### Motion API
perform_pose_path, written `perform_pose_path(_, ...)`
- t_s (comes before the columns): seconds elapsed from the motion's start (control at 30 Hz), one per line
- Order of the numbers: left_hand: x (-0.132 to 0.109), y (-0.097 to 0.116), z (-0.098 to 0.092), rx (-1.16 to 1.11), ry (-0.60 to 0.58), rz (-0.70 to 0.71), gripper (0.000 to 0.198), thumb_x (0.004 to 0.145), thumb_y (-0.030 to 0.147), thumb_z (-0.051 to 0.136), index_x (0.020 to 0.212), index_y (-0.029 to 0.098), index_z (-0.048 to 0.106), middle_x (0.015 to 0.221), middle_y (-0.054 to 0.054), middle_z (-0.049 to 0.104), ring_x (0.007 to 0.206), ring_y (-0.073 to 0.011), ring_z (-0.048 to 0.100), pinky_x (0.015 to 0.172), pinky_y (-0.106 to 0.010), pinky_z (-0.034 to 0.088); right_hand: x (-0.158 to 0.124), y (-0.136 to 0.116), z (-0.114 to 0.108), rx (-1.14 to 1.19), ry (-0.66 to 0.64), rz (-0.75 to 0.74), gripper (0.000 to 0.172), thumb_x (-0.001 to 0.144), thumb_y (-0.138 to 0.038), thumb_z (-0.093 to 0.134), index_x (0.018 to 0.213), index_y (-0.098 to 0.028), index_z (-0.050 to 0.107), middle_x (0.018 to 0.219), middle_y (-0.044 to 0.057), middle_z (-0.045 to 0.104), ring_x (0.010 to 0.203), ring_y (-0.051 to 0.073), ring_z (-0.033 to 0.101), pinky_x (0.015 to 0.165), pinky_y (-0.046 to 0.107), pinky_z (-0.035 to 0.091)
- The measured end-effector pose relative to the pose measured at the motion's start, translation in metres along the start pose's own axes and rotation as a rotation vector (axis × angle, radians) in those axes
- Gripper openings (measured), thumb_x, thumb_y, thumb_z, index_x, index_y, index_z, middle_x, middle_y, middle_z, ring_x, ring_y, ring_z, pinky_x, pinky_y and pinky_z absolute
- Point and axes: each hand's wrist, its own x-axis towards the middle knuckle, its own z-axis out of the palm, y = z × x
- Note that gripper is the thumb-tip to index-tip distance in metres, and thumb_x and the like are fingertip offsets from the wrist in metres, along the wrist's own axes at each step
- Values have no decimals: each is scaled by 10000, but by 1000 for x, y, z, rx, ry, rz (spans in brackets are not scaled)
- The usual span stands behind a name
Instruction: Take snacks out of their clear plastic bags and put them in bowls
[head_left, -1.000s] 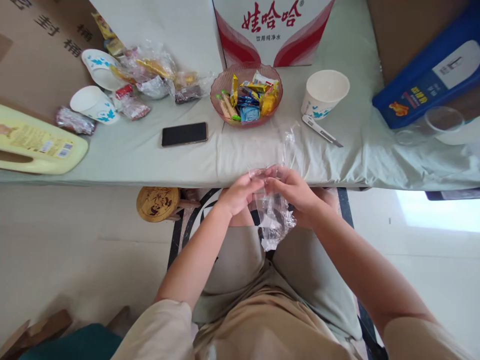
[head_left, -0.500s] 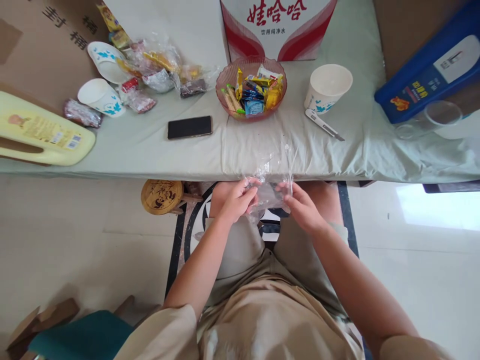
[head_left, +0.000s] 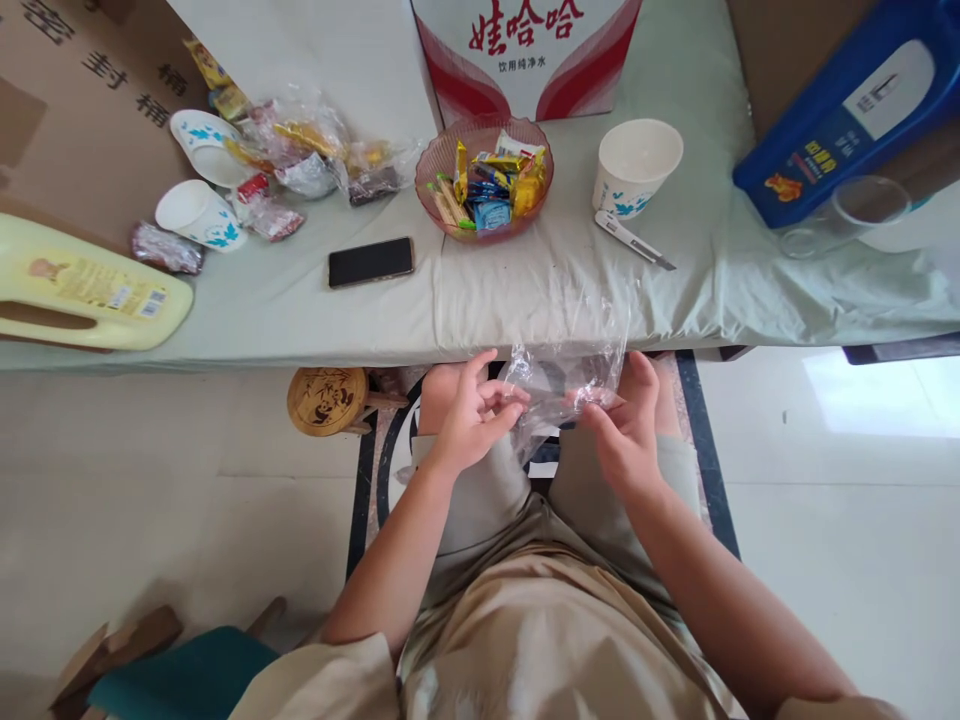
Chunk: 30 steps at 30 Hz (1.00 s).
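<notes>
A crumpled clear plastic bag (head_left: 564, 385) is stretched between both my hands above my lap, just in front of the table edge. My left hand (head_left: 474, 415) pinches its left edge with thumb and fingers. My right hand (head_left: 628, 425) pinches its right edge. A pink bowl (head_left: 484, 179) of wrapped sweets stands on the table right behind the bag.
On the pale green tablecloth (head_left: 525, 290) lie a black phone (head_left: 370, 262), a utility knife (head_left: 634, 240), paper cups (head_left: 636, 166), snack wrappers (head_left: 315, 155) and a yellow bottle (head_left: 82, 295). A red-and-white carton (head_left: 525, 50) and a blue box (head_left: 840, 110) stand behind. A round wooden stool (head_left: 328, 400) sits below.
My hands have moved apart and pulled the bag wider; it hung bunched from close-together hands a second ago. The view shifted slightly.
</notes>
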Motion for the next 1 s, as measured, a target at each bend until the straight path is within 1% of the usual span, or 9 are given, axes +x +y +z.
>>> perform_pose_path(0.07,-2,1,2,31,-80,8,648,824,357,734,1410,259,478,1064,-79,758,917,-187,744,775,-301,589,-5,-3,-8,-76,-102,-86,788,900,-498,614,1518,-351,148,1041,79,716,949,274,727,825,461,596)
perform_pose_path(0.17,-4,4,6,138,-136,27,477,855,308,696,1318,230,613,1089,-90,770,972,-192,735,872,-320,582,-7,-7,-17,-231,-163,-190,516,911,-432,636,1367,-305,429,989,69,719,912,256,719,844,448,597)
perform_pose_path(0.27,-2,4,9,169,-113,59,443,895,353,667,1317,222,641,1203,-116,758,1093,-226,720,885,-321,577,-8,-8,-21,-389,-143,-234,332,916,-339,621,1234,-272,553,902,46,718,867,242,714,884,448,590)
perform_pose_path(0.37,2,0,13,192,-53,90,421,918,388,647,1303,219,652,1276,-123,737,1109,-232,714,867,-318,577,-8,-5,-22,-444,-154,-259,361,896,-304,631,1249,-265,567,885,37,724,848,239,713,889,445,593)
perform_pose_path(0.5,6,-3,17,427,26,171,272,920,285,626,1174,230,707,1094,-75,782,902,-187,714,848,-332,564,-8,1,-25,-518,-100,-271,360,893,-278,625,1253,-259,603,897,44,722,859,240,698,869,444,594)
perform_pose_path(0.7,2,-1,13,644,59,332,151,919,279,617,851,235,745,873,-49,659,851,-179,643,808,-328,539,-8,0,-26,-653,14,-347,176,919,-274,595,926,-291,770,928,76,586,861,231,631,744,408,593)
perform_pose_path(0.8,-3,2,9,603,80,361,138,892,283,642,816,235,746,1057,-84,656,1019,-206,647,908,-358,541,-12,-7,-25,-710,103,-462,154,869,-281,645,844,-301,795,1203,114,537,1180,314,586,935,498,574)
perform_pose_path(0.87,-6,5,7,506,59,368,147,885,296,649,778,228,725,1203,-105,664,1174,-245,631,1013,-405,519,-14,-13,-26,-775,101,-529,132,837,-293,665,800,-314,790,1292,96,558,1341,369,503,1098,599,466)
perform_pose_path(1.0,-7,10,4,228,-71,269,260,926,436,614,791,223,676,1018,-105,751,1088,-260,696,1004,-445,539,-13,-25,-27,-737,-121,-576,150,840,-277,615,813,-333,751,939,27,735,1241,347,632,1209,691,265)
